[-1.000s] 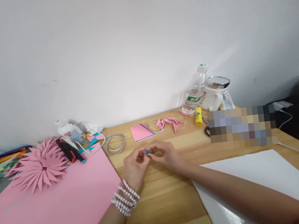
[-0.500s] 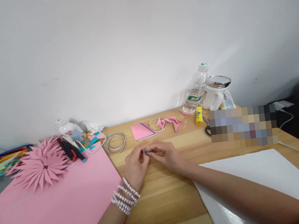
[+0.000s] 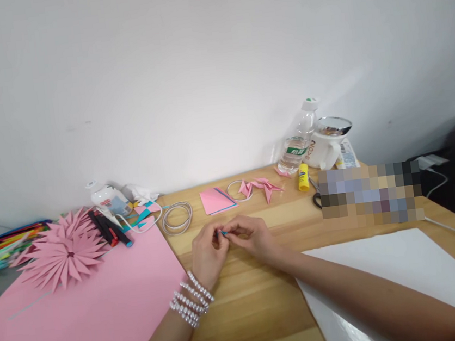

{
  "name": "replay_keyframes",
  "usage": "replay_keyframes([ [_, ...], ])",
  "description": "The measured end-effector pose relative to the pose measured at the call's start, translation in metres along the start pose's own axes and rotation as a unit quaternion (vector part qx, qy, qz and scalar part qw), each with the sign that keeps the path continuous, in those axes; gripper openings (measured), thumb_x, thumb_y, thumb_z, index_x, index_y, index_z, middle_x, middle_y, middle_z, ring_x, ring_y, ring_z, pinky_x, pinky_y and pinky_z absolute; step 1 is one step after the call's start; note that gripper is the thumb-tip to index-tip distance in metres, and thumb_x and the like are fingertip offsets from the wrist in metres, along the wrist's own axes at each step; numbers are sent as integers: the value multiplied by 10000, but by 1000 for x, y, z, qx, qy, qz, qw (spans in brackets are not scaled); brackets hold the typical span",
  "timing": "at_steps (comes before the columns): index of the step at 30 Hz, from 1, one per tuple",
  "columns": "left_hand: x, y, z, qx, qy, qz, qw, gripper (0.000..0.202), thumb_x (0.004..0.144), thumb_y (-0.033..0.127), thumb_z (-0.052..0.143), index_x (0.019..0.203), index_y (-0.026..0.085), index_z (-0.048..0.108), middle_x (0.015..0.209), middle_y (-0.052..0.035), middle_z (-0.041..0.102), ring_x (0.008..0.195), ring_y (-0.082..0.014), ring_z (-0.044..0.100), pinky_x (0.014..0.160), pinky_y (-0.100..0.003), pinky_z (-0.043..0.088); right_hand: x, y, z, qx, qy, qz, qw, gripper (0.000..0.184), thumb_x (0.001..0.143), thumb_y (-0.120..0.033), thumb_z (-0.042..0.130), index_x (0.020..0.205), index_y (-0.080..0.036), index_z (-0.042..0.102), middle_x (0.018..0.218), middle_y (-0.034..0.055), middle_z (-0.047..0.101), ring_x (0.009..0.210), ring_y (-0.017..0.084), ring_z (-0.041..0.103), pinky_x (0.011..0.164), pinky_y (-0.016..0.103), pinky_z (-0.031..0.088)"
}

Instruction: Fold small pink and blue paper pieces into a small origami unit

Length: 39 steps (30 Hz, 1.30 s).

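My left hand [image 3: 206,255] and my right hand [image 3: 249,237] meet over the wooden table [image 3: 246,305], fingertips pinched together on a tiny blue piece of paper [image 3: 223,233]. Both hands are closed on it; most of the piece is hidden by the fingers. A beaded bracelet [image 3: 191,301] wraps my left wrist. Just beyond the hands lie a folded pink square [image 3: 215,200] and small pink folded shapes [image 3: 262,186].
A large pink sheet [image 3: 79,313] with a pink paper flower [image 3: 62,249] lies left, markers [image 3: 109,229] and wire rings [image 3: 176,217] behind it. A white sheet [image 3: 391,277] lies right. A water bottle [image 3: 298,139], white mug [image 3: 327,145], glue stick [image 3: 303,177] and scissors [image 3: 316,196] stand at the back.
Both hands stay pinched on the blue piece, fingers shifting slightly closer together; less of the blue shows now. Nothing else has moved.
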<state>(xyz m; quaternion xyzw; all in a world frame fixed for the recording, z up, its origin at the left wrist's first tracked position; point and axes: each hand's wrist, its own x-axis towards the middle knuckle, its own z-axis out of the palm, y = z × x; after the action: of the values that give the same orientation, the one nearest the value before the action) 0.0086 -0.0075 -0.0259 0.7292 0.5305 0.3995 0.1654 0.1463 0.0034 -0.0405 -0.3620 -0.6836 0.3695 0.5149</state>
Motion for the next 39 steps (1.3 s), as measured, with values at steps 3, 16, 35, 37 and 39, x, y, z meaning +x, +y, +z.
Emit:
replay_keyframes([
  [3, 1, -2, 0, -59, -15, -4, 998, 186, 688, 159, 536, 867, 158, 586, 795, -47, 642, 646, -128, 596, 594, -240, 497, 0, 5, 0, 41, 17, 25, 999, 92, 712, -234, 595, 776, -175, 626, 750, 43, 654, 684, 152, 614, 665, 275, 510],
  [16, 8, -2, -3, -296, -43, -199, 933, 206, 629, 164, 624, 828, 113, 600, 603, -15, 631, 448, -99, 534, 465, -229, 453, 6, 1, -11, -71, -36, -32, 996, 107, 780, -190, 534, 732, -208, 628, 715, 21, 653, 651, 141, 581, 624, 252, 451],
  [35, 7, 6, -2, -319, -68, -182, 928, 206, 647, 212, 627, 827, 125, 575, 671, -33, 645, 571, -142, 629, 584, -286, 536, 4, 7, -10, 96, -15, 107, 989, 112, 687, -254, 611, 696, -144, 594, 652, 18, 624, 595, 120, 587, 602, 253, 491],
  [37, 6, 4, -1, -312, -76, -177, 931, 196, 664, 217, 608, 834, 127, 568, 688, -37, 645, 570, -135, 625, 595, -285, 533, 4, 8, -8, 95, -11, 109, 989, 116, 688, -257, 609, 690, -144, 585, 657, 22, 624, 598, 123, 589, 605, 258, 491],
  [39, 4, 2, 0, -313, -81, -173, 930, 188, 670, 224, 602, 829, 132, 563, 699, -38, 647, 580, -135, 624, 603, -286, 533, 3, 7, -7, 89, -8, 109, 990, 124, 691, -264, 606, 685, -145, 569, 651, 23, 621, 590, 126, 589, 601, 264, 493],
])
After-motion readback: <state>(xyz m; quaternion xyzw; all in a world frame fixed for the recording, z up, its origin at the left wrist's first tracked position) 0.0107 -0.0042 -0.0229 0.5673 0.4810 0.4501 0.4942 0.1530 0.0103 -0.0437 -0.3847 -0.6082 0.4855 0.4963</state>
